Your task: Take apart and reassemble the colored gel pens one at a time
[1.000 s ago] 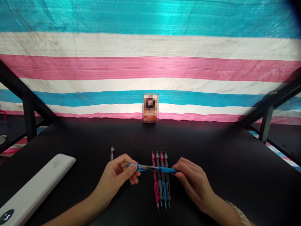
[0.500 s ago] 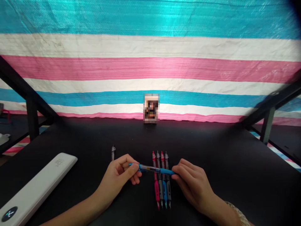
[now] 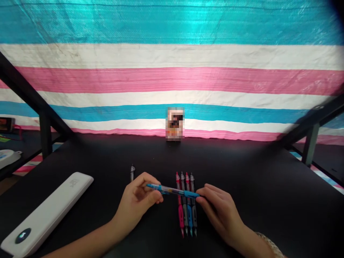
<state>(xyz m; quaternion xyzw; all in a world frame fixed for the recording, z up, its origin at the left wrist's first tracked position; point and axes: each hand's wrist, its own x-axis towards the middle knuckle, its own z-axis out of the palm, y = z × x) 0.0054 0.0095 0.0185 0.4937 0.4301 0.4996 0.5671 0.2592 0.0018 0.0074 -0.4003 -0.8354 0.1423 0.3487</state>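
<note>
On the black table (image 3: 255,186), a white case (image 3: 51,211) lies far left. The left hand (image 3: 138,202) and right hand (image 3: 219,209) each pinch an end of a blue pen (image 3: 174,191), held crosswise above 4 pens (image 3: 186,209); 1 clear pen piece (image 3: 132,172) lies beyond the left hand.

Blue pen (image 3: 176,191): clear glossy plastic barrel, matt rubbery grip. Row of four pens (image 3: 187,204): same plastic, coloured grips. Table (image 3: 255,186): matt black, smooth. Backdrop tarp (image 3: 172,71): woven plastic, slight sheen, creased. White case (image 3: 48,213): smooth satin plastic.
</note>
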